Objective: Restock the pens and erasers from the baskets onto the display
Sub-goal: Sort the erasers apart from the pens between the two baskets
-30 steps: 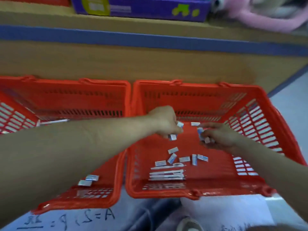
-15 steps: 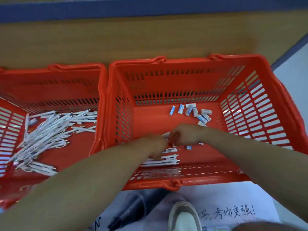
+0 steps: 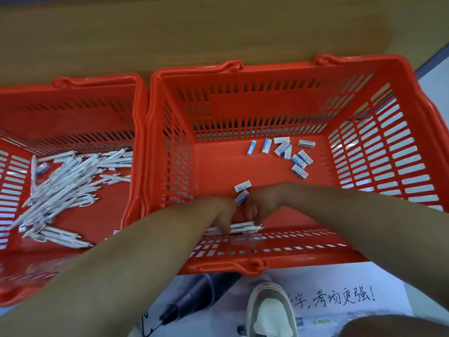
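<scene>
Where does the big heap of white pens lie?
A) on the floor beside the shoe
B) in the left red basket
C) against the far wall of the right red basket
B: the heap of white pens lies on the bottom of the left red basket; by the far wall of the right red basket lie only small boxed erasers.

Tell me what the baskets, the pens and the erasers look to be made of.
Baskets: moulded red plastic, slightly glossy, judging by the slotted walls and rounded rim. Pens: white plastic barrels, probably, with small shiny metal-looking tips. Erasers: only printed sleeves show, likely paper or card; the core is hidden.
</scene>
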